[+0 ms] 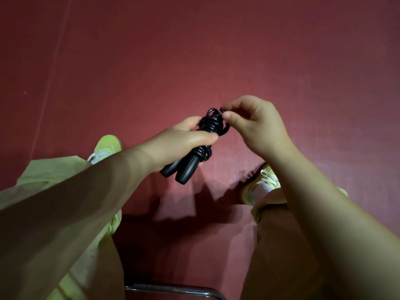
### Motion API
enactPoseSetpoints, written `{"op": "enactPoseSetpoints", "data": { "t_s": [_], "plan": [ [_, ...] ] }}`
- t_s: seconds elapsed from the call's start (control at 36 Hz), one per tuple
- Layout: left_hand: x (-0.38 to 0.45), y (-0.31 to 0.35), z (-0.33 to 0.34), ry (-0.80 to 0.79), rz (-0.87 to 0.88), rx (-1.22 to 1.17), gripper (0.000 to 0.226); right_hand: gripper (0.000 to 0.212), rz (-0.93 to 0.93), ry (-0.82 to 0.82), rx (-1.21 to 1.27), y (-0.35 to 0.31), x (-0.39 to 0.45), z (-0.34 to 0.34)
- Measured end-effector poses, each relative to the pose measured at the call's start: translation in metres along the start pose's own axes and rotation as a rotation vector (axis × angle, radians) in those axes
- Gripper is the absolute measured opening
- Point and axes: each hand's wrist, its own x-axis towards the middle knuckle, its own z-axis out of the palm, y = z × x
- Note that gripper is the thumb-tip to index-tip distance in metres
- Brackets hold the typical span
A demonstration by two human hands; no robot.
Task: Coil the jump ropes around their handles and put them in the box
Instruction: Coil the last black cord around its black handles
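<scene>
A black jump rope (208,126) is wound in tight coils around its two black handles (184,167), which lie side by side. My left hand (179,144) grips the coiled bundle around its middle, handle ends pointing down toward me. My right hand (253,124) pinches the free end of the rope at the top of the bundle between thumb and fingers. No box shows in this view.
Below lies a dark red floor (194,61). My legs in pale green trousers and yellow-green shoes (108,146) (262,182) flank the hands. A metal chair edge (173,289) runs along the bottom of the view.
</scene>
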Motion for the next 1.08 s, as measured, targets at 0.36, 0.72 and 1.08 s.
{"op": "enactPoseSetpoints", "data": {
  "t_s": [0.36,0.72,1.08],
  "plan": [
    [-0.005,0.001,-0.006,0.062,0.017,0.379,0.076,0.008,-0.047,-0.036,-0.124,0.009,-0.005,0.011],
    [-0.011,0.01,-0.004,-0.007,0.235,0.074,0.051,0.019,0.543,-0.145,0.943,-0.002,0.006,0.002],
    [-0.02,0.019,0.004,-0.164,0.225,-0.186,0.054,0.035,0.428,-0.464,0.94,0.012,0.007,-0.019]
  ]
}}
